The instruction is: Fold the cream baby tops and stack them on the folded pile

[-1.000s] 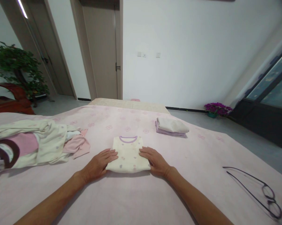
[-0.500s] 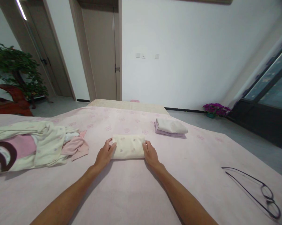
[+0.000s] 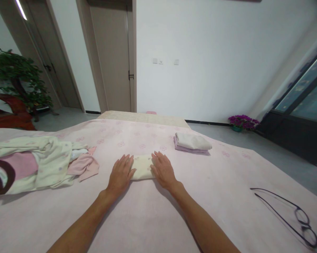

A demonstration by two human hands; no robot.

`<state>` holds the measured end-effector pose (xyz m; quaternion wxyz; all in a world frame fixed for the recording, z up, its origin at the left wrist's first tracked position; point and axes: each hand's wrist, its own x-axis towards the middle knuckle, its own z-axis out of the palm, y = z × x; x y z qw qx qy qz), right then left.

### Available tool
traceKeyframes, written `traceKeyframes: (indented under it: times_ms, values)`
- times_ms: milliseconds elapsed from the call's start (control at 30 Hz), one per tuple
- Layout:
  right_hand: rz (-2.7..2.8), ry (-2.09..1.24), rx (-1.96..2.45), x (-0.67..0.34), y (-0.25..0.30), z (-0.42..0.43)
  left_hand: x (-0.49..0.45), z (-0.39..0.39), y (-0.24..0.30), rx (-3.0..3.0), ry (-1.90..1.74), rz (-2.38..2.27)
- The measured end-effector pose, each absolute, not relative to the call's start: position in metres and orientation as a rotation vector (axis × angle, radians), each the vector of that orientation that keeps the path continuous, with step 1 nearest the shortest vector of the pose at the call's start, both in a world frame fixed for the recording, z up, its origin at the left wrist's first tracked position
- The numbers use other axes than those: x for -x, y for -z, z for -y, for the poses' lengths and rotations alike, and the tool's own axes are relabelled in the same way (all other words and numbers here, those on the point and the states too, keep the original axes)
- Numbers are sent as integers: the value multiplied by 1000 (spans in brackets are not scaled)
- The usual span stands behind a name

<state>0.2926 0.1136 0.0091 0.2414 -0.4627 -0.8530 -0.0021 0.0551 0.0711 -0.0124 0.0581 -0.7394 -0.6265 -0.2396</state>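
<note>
A small folded cream garment lies on the pink bedspread in front of me. My left hand lies flat on its left end, fingers stretched out. My right hand lies flat on its right end, fingers also spread. Only the middle strip of the garment shows between the two hands.
A stack of two folded pieces, cream over lilac, sits beyond at the right. A heap of unfolded cream and pink clothes lies at the left. Spectacles rest at the near right. Beyond the bed are a door, a potted tree and purple flowers.
The cream top was folded in half away from me, hiding its lilac collar. My hands then moved from its side edges onto its top and now press it flat.
</note>
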Motion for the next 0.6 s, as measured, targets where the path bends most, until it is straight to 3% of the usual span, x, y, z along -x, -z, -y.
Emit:
traceKeyframes:
  times_ms: [167, 333, 600]
  values:
    - [2493, -159, 1213, -290, 8, -115, -52, -76, 27, 2356, 517, 2046]
    - [2274, -156, 1427, -311, 24, -132, -43, -72, 29, 2184, 527, 2218]
    - [2151, -149, 1621, -321, 1, -124, -34, -75, 15, 2089, 585, 2351]
